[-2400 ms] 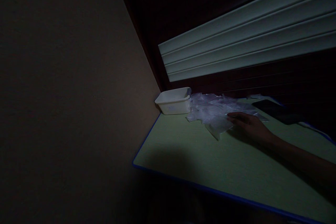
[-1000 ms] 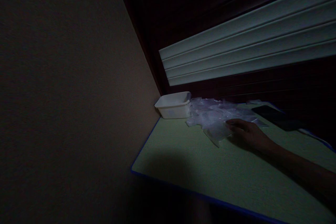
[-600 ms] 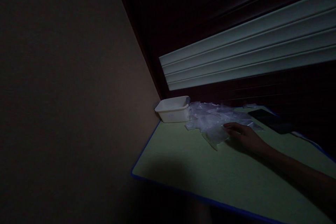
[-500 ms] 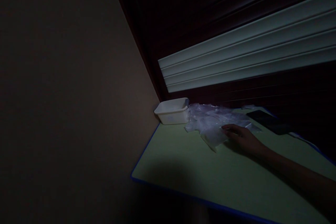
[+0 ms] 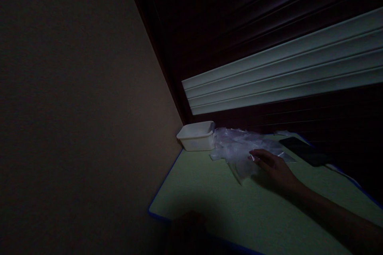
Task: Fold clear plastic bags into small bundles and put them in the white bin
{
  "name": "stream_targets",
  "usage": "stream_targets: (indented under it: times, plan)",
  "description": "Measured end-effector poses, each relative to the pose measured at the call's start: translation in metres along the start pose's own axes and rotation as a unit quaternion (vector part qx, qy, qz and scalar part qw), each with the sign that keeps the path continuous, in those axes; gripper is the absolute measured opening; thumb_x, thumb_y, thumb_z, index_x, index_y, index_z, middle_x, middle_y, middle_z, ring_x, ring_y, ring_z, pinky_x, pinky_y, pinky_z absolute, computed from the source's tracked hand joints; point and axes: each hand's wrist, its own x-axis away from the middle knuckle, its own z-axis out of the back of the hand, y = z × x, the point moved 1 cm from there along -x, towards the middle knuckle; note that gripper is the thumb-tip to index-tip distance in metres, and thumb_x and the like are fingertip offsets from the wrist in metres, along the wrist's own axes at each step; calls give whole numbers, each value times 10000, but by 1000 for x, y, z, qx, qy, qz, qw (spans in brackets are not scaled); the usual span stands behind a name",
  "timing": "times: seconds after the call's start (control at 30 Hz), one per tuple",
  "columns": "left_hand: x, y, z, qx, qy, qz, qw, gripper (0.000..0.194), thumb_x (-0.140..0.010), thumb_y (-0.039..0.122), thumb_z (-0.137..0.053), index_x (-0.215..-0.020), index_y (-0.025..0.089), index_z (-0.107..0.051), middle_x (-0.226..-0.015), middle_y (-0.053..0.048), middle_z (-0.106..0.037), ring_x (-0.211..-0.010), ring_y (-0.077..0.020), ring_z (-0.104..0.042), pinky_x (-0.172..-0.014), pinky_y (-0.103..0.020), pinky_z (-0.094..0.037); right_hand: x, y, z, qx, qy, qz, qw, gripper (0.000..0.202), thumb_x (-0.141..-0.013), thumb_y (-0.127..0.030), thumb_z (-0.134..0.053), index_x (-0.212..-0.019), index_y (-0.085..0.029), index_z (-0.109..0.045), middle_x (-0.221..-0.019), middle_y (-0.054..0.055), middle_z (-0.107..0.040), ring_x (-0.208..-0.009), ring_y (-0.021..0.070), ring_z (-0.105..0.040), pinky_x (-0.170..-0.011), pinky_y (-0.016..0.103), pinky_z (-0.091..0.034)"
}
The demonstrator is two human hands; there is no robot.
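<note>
My right hand [image 5: 275, 169] reaches over a loose pile of clear plastic bags [image 5: 231, 145] on a pale green table [image 5: 191, 183]. Its thumb and fingers are pinched on the shiny edge of a plastic bag [image 5: 253, 157]. At the table's near edge, my left hand [image 5: 190, 227] is a dark shape in shadow, and its fingers cannot be made out. A white plastic tub [image 5: 197, 143] stands at the left end of the pile.
A black phone [image 5: 302, 151] lies right of the bags, with a pale cable [image 5: 341, 172] behind my right forearm. The table has a blue rim. A brown wall [image 5: 104, 127] stands to the left, and dark panelling with a white slatted strip [image 5: 269, 79] rises behind.
My right hand has taken hold of a bag's edge and lifted it slightly. My left hand has come into view at the near edge. The whole scene sits a little lower in view.
</note>
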Motion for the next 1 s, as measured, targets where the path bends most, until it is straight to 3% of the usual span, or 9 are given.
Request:
stream_targets:
  times: [0.07, 0.17, 0.27, 0.33, 0.4, 0.5, 0.6, 0.87, 1.0]
  plan:
    - [-40, 12, -20, 4, -43, -47, 998, 263, -816, 456, -628, -874, 210, -701, -954, -52, -683, -915, -214, -609, -823, -315, -488, 0, -1, 2, -10, 5, 19, 1000, 349, -849, -445, -592, -1108, -214, -623, -1167, 112, -668, -1068, 278, -637, -957, 445, -485]
    - [-101, 32, -66, 99, -108, -116, 982, 407, -832, 532, -561, -873, 137, -653, -806, -77, -666, -741, -175, -600, -678, -284, -457, 1, -4, 4, 51, 26, 89, 994, 338, -887, -409, -545, -1165, -225, -594, -1227, 114, -623, -1125, 284, -600, -987, 487, -461]
    - [-142, 46, -109, 201, -181, -10, 963, 594, -789, 673, -514, -869, 92, -607, -779, -114, -655, -638, -183, -606, -584, -288, -432, 4, -9, 5, 155, 42, 172, 972, 337, -909, -337, -517, -1223, -219, -553, -1274, 133, -576, -1175, 280, -561, -1005, 500, -445]
    - [-154, 53, -127, 272, -242, 82, 928, 663, -791, 708, -477, -941, 72, -588, -867, -155, -667, -695, -218, -647, -649, -328, -465, 9, -14, 4, 212, 32, 228, 950, 378, -902, -289, -524, -1273, -214, -516, -1297, 146, -552, -1204, 277, -536, -1006, 483, -450]
    - [-160, 60, -134, 346, -293, 155, 878, 731, -810, 747, -381, -979, 63, -576, -880, -166, -664, -721, -236, -657, -706, -364, -479, 15, -21, 2, 253, -33, 283, 925, 477, -881, -244, -544, -1348, -208, -454, -1333, 156, -532, -1233, 268, -518, -1002, 435, -469]
    - [-168, 67, -135, 454, -361, 185, 793, 776, -825, 768, -274, -953, 73, -592, -816, -138, -659, -699, -223, -638, -727, -360, -474, 23, -34, -3, 263, -115, 380, 879, 547, -849, -156, -527, -1383, -190, -414, -1319, 152, -562, -1258, 243, -505, -1018, 398, -466]
    - [-182, 66, -130, 494, -394, 184, 753, 756, -787, 788, -354, -893, 88, -618, -747, -117, -657, -672, -219, -622, -698, -340, -466, 29, -49, -8, 259, -167, 436, 846, 542, -815, -149, -543, -1348, -173, -450, -1248, 144, -625, -1224, 241, -544, -1044, 422, -440]
    - [-210, 49, -116, 352, -427, 210, 806, 781, -735, 773, -497, -984, 48, -650, -900, -176, -701, -782, -265, -679, -711, -369, -502, 34, -58, -27, 177, -267, 413, 853, 272, -813, -221, -518, -1055, -135, -608, -904, 127, -700, -937, 220, -666, -877, 359, -529]
    - [-212, 35, -120, 263, -426, 127, 856, 568, -643, 485, -792, -992, 67, -633, -815, -119, -702, -707, -214, -674, -686, -328, -497, 36, -44, -33, 184, -318, 390, 844, 155, -849, -285, -495, -815, -179, -603, -762, 94, -666, -785, 194, -653, -758, 315, -528]
